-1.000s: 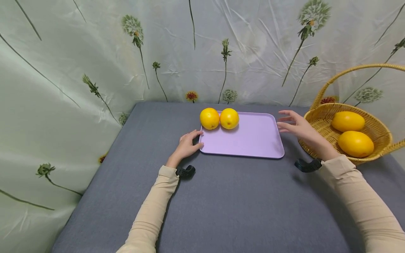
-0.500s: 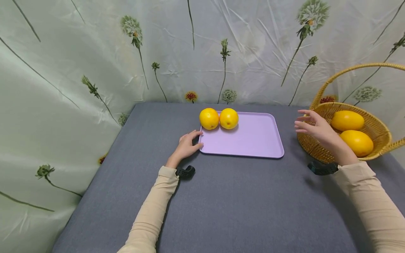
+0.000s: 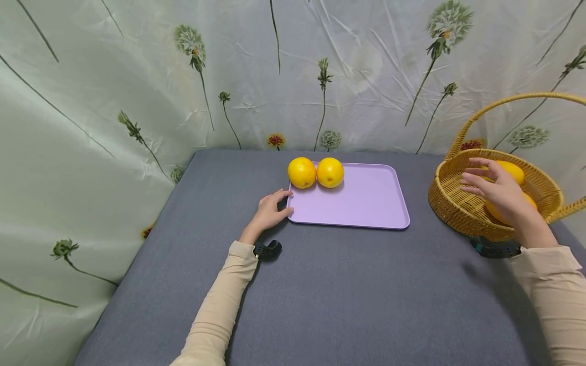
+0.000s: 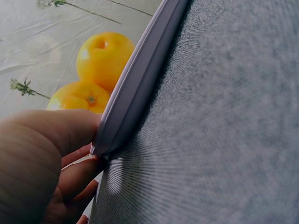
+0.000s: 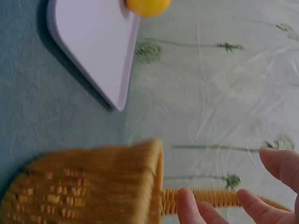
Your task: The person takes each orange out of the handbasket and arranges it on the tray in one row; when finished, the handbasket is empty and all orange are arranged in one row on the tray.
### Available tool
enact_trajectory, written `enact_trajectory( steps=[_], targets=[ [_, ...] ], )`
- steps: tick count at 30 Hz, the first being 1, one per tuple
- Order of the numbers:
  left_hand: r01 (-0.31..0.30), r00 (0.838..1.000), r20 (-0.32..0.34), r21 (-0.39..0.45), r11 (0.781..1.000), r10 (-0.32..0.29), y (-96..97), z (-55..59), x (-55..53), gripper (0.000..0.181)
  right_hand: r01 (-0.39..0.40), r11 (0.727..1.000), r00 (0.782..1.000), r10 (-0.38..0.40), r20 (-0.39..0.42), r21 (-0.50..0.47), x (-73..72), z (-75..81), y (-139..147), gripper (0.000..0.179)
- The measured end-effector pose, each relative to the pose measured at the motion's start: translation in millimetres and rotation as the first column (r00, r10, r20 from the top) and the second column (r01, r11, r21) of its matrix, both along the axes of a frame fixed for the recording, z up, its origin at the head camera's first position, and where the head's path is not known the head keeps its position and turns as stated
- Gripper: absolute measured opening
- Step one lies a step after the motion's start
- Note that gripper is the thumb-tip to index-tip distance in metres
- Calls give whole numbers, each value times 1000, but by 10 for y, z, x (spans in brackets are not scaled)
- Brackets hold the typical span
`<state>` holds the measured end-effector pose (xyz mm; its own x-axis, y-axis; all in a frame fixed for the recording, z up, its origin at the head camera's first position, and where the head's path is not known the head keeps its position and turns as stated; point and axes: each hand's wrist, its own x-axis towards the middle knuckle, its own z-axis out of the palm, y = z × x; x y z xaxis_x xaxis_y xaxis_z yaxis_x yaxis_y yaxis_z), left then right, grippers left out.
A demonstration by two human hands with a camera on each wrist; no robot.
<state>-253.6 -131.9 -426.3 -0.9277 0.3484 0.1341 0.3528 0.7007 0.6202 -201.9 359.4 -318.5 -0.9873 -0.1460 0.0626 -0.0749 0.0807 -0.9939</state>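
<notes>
A lilac tray (image 3: pixel 366 198) lies on the table, with two yellow-orange oranges (image 3: pixel 301 173) (image 3: pixel 330 173) side by side at its back left. At the tray's left rim, my left hand (image 3: pixel 269 211) holds on with thumb and fingertips; the left wrist view shows the thumb (image 4: pixel 77 128) at the rim and curled fingers beyond it. My right hand (image 3: pixel 501 190) hovers over the wicker basket (image 3: pixel 446 198), fingers loosely bent and nothing between them. Two longish yellow-orange fruits (image 3: pixel 513 172) (image 3: pixel 496 213) lie in the basket, partly hidden behind this hand.
The basket's tall arched handle (image 3: pixel 517 96) rises at the right. Behind the grey table (image 3: pixel 343 284) hangs a pale curtain (image 3: pixel 256 76) with printed dandelions, which also runs along the left side. A dark band (image 3: pixel 494 248) sits on the right wrist.
My right hand has moved right, from beside the tray's right end to above the fruits in the basket. My left hand, the tray and the oranges stay in place.
</notes>
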Motion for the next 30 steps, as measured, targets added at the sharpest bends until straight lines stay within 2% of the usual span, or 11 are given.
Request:
enact_trajectory(
  steps=[4,8,10,13,15,18,22,26,30],
  targets=[
    [-1,1000,-5,-1,1000,1,-6,1,5,50,72,996,997,-71,-9,53,53,46,94,37],
    [-4,1000,-2,-4,1000,4,-7,-3,5,50,165,963,986,-166,-13,214,68,31,207,40],
    [-4,1000,1,-7,1000,4,-6,-4,6,50,182,966,983,-184,-8,182,25,-39,338,46],
    [-6,1000,8,-7,1000,6,-5,-4,9,49,263,943,964,-263,-30,205,-123,-249,627,55],
    [-7,1000,10,-6,1000,7,-4,-3,11,49,331,909,943,-331,-46,253,-247,-411,838,61],
    [-9,1000,14,-1,1000,9,-4,2,15,50,431,789,892,-445,-76,437,-385,-612,1078,64],
    [-7,1000,12,-1,1000,7,-3,6,15,50,487,694,844,-529,-82,530,-409,-690,1161,64],
    [-5,1000,7,-6,1000,5,1,10,14,50,507,653,817,-573,-71,562,-388,-701,1163,65],
    [-6,1000,5,-7,1000,6,5,17,18,50,491,638,811,-584,-43,593,-377,-741,1213,71]
  ],
)
